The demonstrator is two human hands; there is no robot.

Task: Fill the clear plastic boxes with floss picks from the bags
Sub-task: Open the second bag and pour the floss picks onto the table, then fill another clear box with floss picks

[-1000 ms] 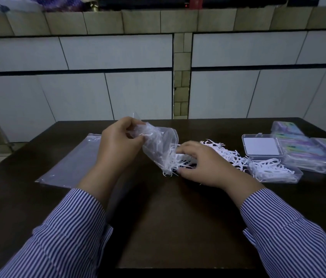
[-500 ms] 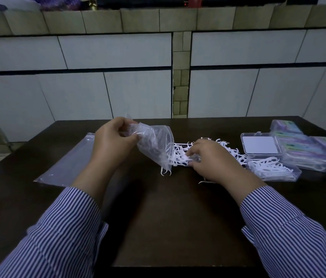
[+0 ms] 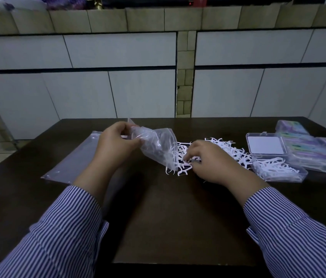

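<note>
Head view: crinkled clear bag [image 3: 159, 146], left hand [image 3: 116, 142].

The table [image 3: 158, 217] is seen to be dark brown. The floss picks [image 3: 228, 149] heaped on it are white, as are those packed in the open clear plastic box [image 3: 278, 170]. A white panel is shown through the clear lid [image 3: 265, 144] beside it. The closed boxes [image 3: 318, 149] at the far right are tinted purple and pale green by their labels. The bag [image 3: 158, 147] is colourless and transparent, and a second flat bag [image 3: 74, 159] is rendered greyish clear. Both sleeves [image 3: 62, 233] are patterned in fine dark blue and white stripes. The wall tiles [image 3: 118, 51] are pale grey-white, with beige tiles above
</note>
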